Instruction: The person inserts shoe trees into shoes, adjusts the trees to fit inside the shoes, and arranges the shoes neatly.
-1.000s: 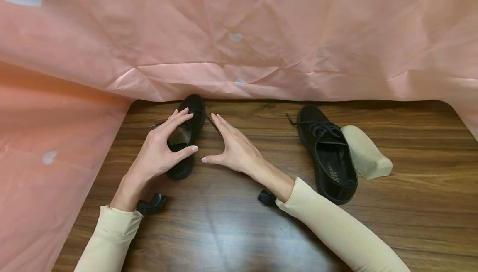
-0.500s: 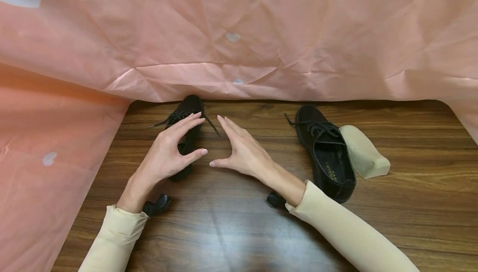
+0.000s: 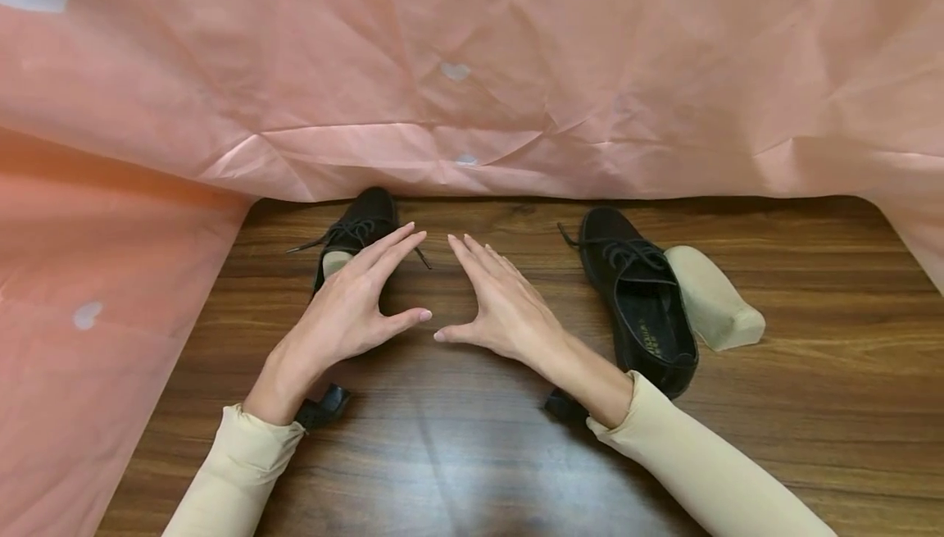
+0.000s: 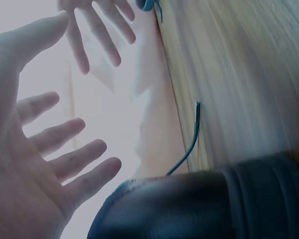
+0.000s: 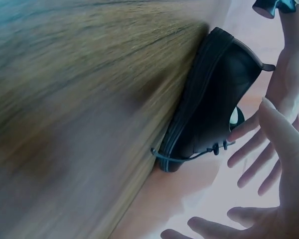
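A black lace-up shoe (image 3: 366, 217) stands at the far left of the wooden surface, with a pale beige form (image 3: 337, 261) showing in its opening. My left hand (image 3: 347, 307) hovers over the heel end of this shoe and hides much of it. Its fingers are extended, the thumb apart. Facing it, my right hand (image 3: 505, 299) hangs in the air to the right of the shoe, fingers straight and holding nothing. In the right wrist view the black shoe (image 5: 214, 99) appears from the side, with a lace trailing.
Another black lace-up shoe (image 3: 637, 299), its insole visible, stands on the right. Beside it lies a beige foot-shaped form (image 3: 711, 295). Pink cloth (image 3: 472, 70) rises behind and at the left of the wooden surface (image 3: 472, 439).
Both hands have drifted right and slightly toward the person, away from the left shoe, uncovering its laces and toe. The shoes and the loose beige form keep their places.
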`<state>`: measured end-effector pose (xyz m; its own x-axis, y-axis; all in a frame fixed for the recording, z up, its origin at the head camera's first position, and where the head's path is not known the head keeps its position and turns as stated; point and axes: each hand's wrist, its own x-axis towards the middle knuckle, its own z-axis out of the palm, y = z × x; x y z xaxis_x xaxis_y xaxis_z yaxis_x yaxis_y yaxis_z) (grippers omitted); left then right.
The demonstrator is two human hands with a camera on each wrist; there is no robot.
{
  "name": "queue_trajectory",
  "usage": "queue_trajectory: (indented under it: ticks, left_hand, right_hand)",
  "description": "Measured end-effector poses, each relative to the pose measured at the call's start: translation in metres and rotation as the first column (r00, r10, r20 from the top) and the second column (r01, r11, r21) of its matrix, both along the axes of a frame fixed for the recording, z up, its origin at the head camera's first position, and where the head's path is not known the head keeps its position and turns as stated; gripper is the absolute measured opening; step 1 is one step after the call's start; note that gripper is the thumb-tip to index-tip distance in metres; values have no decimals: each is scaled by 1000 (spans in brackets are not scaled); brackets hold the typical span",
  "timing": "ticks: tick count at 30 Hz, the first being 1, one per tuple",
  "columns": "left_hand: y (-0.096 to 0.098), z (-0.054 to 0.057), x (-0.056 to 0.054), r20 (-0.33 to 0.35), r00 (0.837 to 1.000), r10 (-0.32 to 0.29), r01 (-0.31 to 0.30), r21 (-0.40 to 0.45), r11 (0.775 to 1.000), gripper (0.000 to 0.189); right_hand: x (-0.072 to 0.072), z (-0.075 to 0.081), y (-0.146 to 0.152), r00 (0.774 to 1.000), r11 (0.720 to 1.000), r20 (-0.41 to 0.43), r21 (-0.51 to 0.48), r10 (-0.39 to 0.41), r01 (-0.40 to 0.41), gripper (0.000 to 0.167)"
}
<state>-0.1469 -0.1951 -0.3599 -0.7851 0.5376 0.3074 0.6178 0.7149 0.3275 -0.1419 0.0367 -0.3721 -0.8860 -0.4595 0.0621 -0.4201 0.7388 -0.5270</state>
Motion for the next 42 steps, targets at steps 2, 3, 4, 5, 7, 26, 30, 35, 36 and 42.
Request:
queue_trajectory:
  ticks: [2,3,4,5,7,26,30,35,36,42]
  left_hand:
    - [3,-1,1,5,1000,-4,4,-1,1000,93]
    - [6,-1,1,9,1000,-7,7,-4,1000,93]
    - [8,-2,1,15,1000,-9,9,-7,1000,93]
    - [10,-2,1,20,1000,-13,14,-9,1000,92]
    - [14,-3,0,26,1000,-17,17,-16,1000,92]
    - [38,-17,-4,-31,998,46,-49,-123,991,101]
    - [46,-17,-4,-40,998,48,-53,-134,990,101]
    - [55,-17,-4,-34,999,35,-39,-131,991,102]
    - [57,-17,-4,-33,999,27,-31,-129,991,103]
    - [69,-20,-6,-51,998,-38,30,-138,990,104]
  right_hand:
    - [1,1,4,1000,1000,-1,7,-4,4,120]
    - [2,2,5,1000,1000,-6,11,-6,6,120]
    - [2,2,8,1000,1000,-6,13,-8,8,120]
    - [3,3,9,1000,1000,-6,18,-9,10,120]
    - [4,4,13,1000,1000,-2,21,-11,11,119]
    - [20,12,59,998,995,-55,101,24,-19,121]
    - [24,16,69,995,994,-94,108,24,-14,116]
    - [29,20,81,995,996,-96,91,1,8,110]
    - [29,21,83,995,996,-98,91,-1,10,110]
    - [32,31,107,988,994,-151,109,32,-15,111]
